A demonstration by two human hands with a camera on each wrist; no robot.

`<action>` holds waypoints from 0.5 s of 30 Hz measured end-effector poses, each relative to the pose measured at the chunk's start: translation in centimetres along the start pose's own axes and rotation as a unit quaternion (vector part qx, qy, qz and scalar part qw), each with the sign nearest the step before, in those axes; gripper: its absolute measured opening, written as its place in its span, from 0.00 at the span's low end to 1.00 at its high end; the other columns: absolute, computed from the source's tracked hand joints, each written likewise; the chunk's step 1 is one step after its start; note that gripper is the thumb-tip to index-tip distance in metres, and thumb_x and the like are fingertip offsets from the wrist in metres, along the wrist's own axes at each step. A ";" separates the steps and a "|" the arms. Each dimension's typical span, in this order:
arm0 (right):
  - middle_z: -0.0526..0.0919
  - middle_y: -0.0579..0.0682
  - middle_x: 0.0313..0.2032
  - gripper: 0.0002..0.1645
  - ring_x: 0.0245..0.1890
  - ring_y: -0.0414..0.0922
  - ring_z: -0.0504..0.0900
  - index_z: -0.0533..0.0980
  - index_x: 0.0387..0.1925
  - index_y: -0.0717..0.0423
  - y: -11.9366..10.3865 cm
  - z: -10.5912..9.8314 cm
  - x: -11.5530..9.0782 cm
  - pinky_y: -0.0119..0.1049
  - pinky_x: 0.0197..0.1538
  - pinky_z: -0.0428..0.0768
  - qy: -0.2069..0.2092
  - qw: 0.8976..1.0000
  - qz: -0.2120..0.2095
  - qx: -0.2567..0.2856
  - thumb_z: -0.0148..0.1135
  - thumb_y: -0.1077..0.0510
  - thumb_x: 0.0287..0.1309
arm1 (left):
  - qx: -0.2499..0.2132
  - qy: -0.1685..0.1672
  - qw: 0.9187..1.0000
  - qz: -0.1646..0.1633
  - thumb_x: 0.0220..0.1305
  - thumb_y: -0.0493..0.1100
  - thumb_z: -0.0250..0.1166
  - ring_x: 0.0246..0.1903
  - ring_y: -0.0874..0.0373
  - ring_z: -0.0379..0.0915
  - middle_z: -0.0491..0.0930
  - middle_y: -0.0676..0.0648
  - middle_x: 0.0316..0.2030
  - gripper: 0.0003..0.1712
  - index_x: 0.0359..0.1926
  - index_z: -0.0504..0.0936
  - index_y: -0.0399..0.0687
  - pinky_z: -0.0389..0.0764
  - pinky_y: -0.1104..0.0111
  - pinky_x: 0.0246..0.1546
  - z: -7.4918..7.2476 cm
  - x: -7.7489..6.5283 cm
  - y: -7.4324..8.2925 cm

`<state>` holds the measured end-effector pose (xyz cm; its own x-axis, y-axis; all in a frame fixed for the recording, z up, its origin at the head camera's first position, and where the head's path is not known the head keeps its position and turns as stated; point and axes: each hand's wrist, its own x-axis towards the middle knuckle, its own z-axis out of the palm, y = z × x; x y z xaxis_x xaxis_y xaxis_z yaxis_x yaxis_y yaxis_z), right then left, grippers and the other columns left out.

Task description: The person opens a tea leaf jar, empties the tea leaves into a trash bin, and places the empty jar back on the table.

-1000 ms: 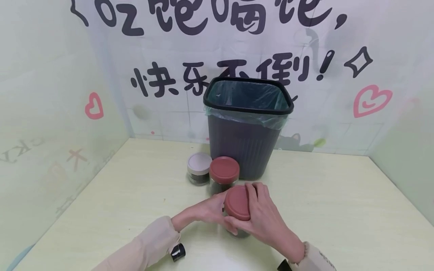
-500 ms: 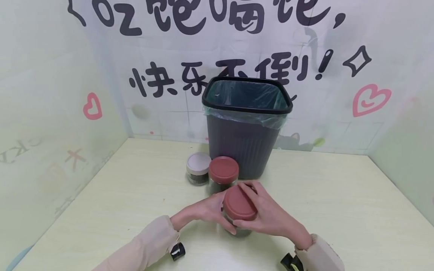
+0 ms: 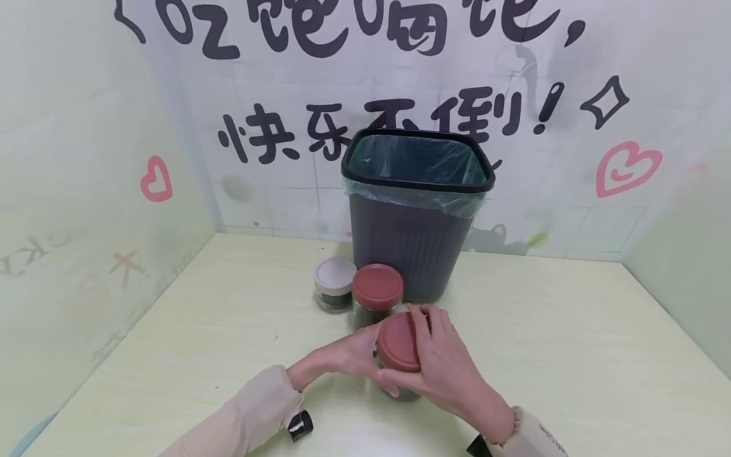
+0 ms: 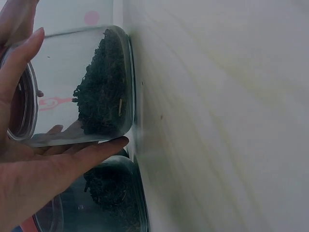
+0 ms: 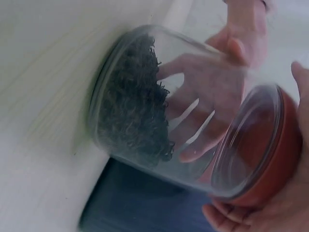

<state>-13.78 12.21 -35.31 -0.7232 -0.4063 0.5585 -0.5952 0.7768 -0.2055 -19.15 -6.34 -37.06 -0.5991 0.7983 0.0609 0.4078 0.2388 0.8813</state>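
A clear jar (image 5: 193, 166) with a red lid (image 3: 396, 343) stands upright on the table, partly filled with dark, curly dried leaves (image 4: 104, 89). My left hand (image 3: 351, 355) holds the jar's body from the left, its fingers spread round the glass. From the right, my right hand (image 3: 451, 368) grips the lid, thumb in front and fingers over the far edge. In the right wrist view the lid sits on the jar's mouth. Just behind stands a second red-lidded jar (image 3: 377, 287), also with dark leaves inside.
A shorter jar with a pale lid (image 3: 335, 276) stands left of the second red-lidded one. Behind them is a dark bin (image 3: 408, 244) with a green liner. Printed walls enclose the pale table (image 3: 228, 330) at the back and both sides.
My right hand turned clockwise on the lid between the first and second frames, then swung back to about its earlier position. My left hand and the jar stayed in place.
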 end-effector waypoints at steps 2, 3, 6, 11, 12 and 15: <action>0.71 0.59 0.46 0.57 0.44 0.51 0.71 0.68 0.54 0.67 -0.2 0.1 0.0 0.40 0.37 0.78 0.007 1.000 0.005 -0.018 0.51 0.20 0.45 | 0.001 -0.003 1.000 0.007 0.42 0.34 0.76 0.61 0.56 0.63 0.65 0.43 0.63 0.55 0.69 0.53 0.43 0.64 0.66 0.64 0.0 0.1 0.0; 0.71 0.58 0.45 0.57 0.44 0.51 0.70 0.68 0.53 0.67 -0.2 0.2 0.1 0.40 0.37 0.78 0.008 1.000 0.007 -0.022 0.52 0.20 0.44 | 0.001 -0.004 1.000 0.006 0.42 0.34 0.75 0.61 0.56 0.63 0.65 0.43 0.63 0.55 0.69 0.53 0.43 0.64 0.66 0.64 0.0 0.1 0.0; 0.70 0.58 0.46 0.54 0.45 0.50 0.70 0.68 0.53 0.67 -0.1 0.1 0.1 0.38 0.37 0.79 0.004 1.000 0.003 -0.018 0.56 0.23 0.45 | -0.001 -0.004 1.000 -0.005 0.42 0.35 0.75 0.61 0.57 0.63 0.65 0.44 0.63 0.55 0.69 0.54 0.43 0.65 0.67 0.63 0.0 0.0 0.1; 0.69 0.57 0.48 0.46 0.47 0.49 0.70 0.67 0.54 0.66 0.5 -0.1 0.2 0.37 0.40 0.79 -0.015 0.999 -0.022 0.031 0.69 0.37 0.43 | -0.002 -0.001 1.000 -0.016 0.41 0.36 0.76 0.60 0.57 0.64 0.66 0.45 0.62 0.54 0.68 0.55 0.44 0.66 0.68 0.62 0.0 0.0 0.2; 0.69 0.57 0.48 0.46 0.47 0.48 0.70 0.67 0.55 0.65 0.7 -0.2 0.2 0.37 0.40 0.79 -0.020 0.998 -0.028 0.044 0.71 0.39 0.42 | -0.002 -0.001 1.000 -0.015 0.41 0.36 0.76 0.60 0.57 0.64 0.66 0.45 0.62 0.54 0.68 0.55 0.44 0.66 0.68 0.62 0.0 0.0 0.2; 0.69 0.56 0.50 0.46 0.48 0.48 0.70 0.66 0.57 0.65 1.1 -0.4 0.4 0.37 0.42 0.80 -0.041 0.995 -0.041 0.087 0.73 0.44 0.42 | 0.001 -0.001 1.000 -0.015 0.41 0.36 0.76 0.60 0.57 0.64 0.67 0.45 0.62 0.54 0.68 0.55 0.44 0.66 0.67 0.62 0.0 0.0 0.1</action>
<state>-14.57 13.13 -34.97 -0.6919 -0.5081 0.5129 -0.6995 0.6475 -0.3023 -19.11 -6.30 -36.92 -0.6092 0.7923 0.0337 0.3915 0.2635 0.8816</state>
